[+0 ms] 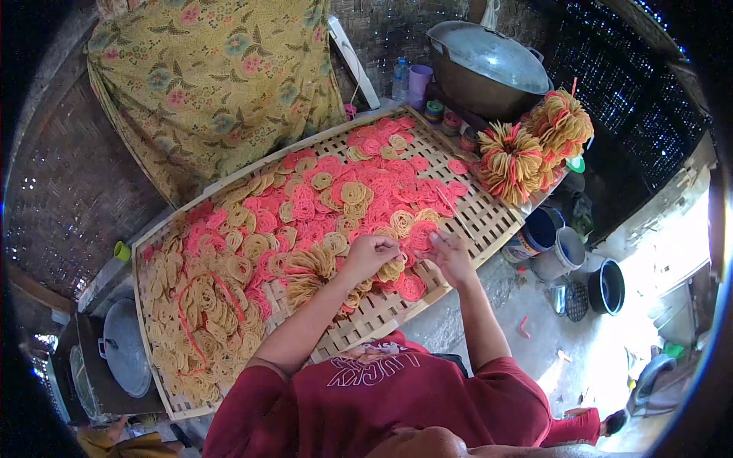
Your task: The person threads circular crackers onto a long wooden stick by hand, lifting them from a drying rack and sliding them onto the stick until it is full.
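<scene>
Many thin, round, lacy discs, pink [309, 200] and tan [172, 303], lie over a woven bamboo tray [366, 320]. My right hand [449, 252] grips a pink lacy disc [422, 236] by its edge. Just left of it, my left hand [375, 257] has its thumb and fingertips pinched together above a row of tan and pink discs [392, 270]; whether something thin is between them cannot be told. A bunch of tan discs [309, 275] stands on edge beside my left forearm. A red strip [184, 320] curves over the tan discs. A thin stick [455, 212] lies near my right hand.
Bundled discs [509, 163] sit at the tray's right end, near a large lidded pot [489, 63], a purple cup [420, 79] and a plastic bottle [400, 80]. Buckets [558, 255] stand on the floor at right. A patterned cloth [217, 86] hangs behind. Another person's leg [578, 426] shows lower right.
</scene>
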The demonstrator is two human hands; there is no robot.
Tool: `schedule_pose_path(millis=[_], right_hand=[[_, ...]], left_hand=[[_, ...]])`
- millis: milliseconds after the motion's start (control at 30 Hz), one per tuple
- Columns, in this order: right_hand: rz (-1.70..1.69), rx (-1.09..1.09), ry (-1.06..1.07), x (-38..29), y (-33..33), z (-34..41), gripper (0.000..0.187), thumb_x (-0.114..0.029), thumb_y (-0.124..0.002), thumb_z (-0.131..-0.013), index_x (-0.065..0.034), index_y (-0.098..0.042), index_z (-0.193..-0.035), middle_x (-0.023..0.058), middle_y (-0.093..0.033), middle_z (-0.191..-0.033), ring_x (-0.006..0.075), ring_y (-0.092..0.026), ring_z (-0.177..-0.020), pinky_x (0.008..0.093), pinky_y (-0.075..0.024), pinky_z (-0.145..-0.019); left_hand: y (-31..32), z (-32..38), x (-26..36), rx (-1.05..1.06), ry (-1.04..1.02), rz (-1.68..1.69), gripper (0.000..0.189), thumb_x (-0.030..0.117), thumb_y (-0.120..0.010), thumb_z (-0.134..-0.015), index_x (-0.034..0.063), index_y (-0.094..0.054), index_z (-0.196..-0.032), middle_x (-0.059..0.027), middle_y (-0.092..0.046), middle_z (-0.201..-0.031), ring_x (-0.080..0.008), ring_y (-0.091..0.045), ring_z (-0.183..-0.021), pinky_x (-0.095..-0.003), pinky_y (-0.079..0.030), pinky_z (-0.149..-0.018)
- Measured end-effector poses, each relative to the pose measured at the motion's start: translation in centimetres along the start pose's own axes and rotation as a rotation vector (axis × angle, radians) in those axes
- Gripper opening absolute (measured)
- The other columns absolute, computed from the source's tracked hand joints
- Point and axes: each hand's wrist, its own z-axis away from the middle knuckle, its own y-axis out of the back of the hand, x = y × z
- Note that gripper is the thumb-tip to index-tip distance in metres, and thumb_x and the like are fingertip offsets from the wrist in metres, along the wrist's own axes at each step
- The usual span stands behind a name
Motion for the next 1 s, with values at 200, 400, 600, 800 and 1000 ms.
schedule_pose_path(millis=[200,400,600,800,1000], right_hand=[[0.190,-0.036,0.057,-0.3,-3.1,0.5,0.027,-0.014,-0.047,-0.097,0.0008,-0.055,-0.118,0.0075,-0.063,-0.105,0.0148,-0.060,-0.095,0.0327,-0.0499,-0.087],[0.804,-0.009,0.320,0.1,-4.4,1.4,0.032,-0.015,-0.044,-0.098,0.0043,-0.054,-0.122,0.0114,-0.062,-0.113,0.0148,-0.058,-0.102,0.0293,-0.0463,-0.090],[0.672,0.023,0.246,0.5,-4.3,1.3,0.029,-0.009,-0.049,-0.094,0.0048,-0.057,-0.118,0.0150,-0.065,-0.108,0.0152,-0.059,-0.101,0.0291,-0.0455,-0.090],[0.747,0.139,0.382,-0.6,-5.6,1.2,0.021,0.000,-0.060,-0.084,0.0040,-0.063,-0.105,0.0116,-0.067,-0.096,0.0165,-0.063,-0.090,0.0291,-0.0479,-0.084],[0.862,0.188,0.509,-3.2,-7.0,1.3,0.014,0.002,-0.065,-0.078,0.0011,-0.056,-0.088,0.0094,-0.062,-0.081,0.0194,-0.064,-0.082,0.0306,-0.0491,-0.074]], left_hand=[[0.1,0.0,-1.0,0.000,-0.030,-0.008,0.021,0.014,-0.063,-0.086,-0.0063,-0.066,-0.090,-0.0084,-0.069,-0.082,-0.0112,-0.067,-0.077,-0.0233,-0.052,-0.068],[0.2,0.0,-1.0,0.002,-0.058,-0.011,0.021,0.015,-0.063,-0.086,-0.0056,-0.066,-0.091,-0.0087,-0.070,-0.082,-0.0109,-0.067,-0.076,-0.0232,-0.052,-0.067],[0.1,-0.1,-1.7,0.007,-0.075,0.022,0.020,0.015,-0.063,-0.086,-0.0047,-0.065,-0.089,-0.0062,-0.069,-0.081,-0.0108,-0.066,-0.075,-0.0227,-0.051,-0.067],[0.1,0.3,-1.0,0.002,-0.046,0.018,0.019,0.014,-0.063,-0.086,-0.0035,-0.066,-0.092,-0.0047,-0.068,-0.084,-0.0095,-0.065,-0.079,-0.0221,-0.050,-0.069],[-0.1,-0.1,0.6,0.301,-0.382,-0.049,0.022,0.010,-0.061,-0.086,-0.0006,-0.065,-0.104,-0.0073,-0.069,-0.091,-0.0123,-0.064,-0.084,-0.0282,-0.050,-0.078]])
